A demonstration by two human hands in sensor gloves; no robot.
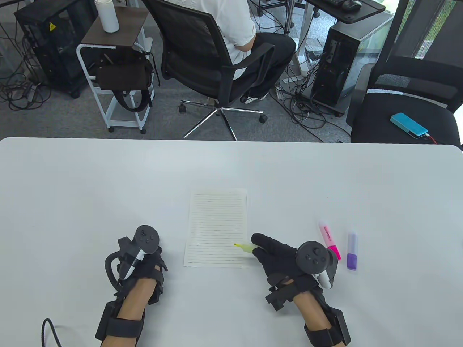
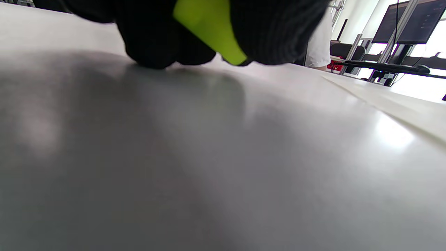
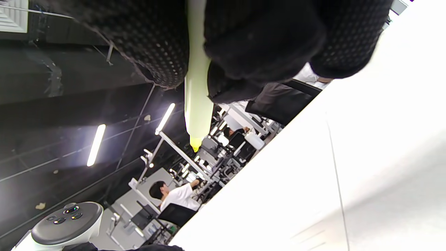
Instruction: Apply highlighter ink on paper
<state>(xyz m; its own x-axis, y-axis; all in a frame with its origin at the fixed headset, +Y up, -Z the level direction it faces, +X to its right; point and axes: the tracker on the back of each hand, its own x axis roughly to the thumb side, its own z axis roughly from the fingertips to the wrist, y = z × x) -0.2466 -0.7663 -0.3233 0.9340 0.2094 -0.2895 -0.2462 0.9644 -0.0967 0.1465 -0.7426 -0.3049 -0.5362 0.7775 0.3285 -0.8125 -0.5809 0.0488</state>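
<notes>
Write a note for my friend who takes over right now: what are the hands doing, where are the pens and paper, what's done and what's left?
Right hand: grips the uncapped yellow highlighter, tip over the lower right part of the lined paper. Whether the tip touches cannot be told.
Left hand: rests on the table left of the paper, curled round the yellow-green cap.
Pink highlighter and purple highlighter lie capped, right of the right hand.
Done: yellow one uncapped.
Left: no ink stroke is visible on the paper; draw it, then recap.
</notes>
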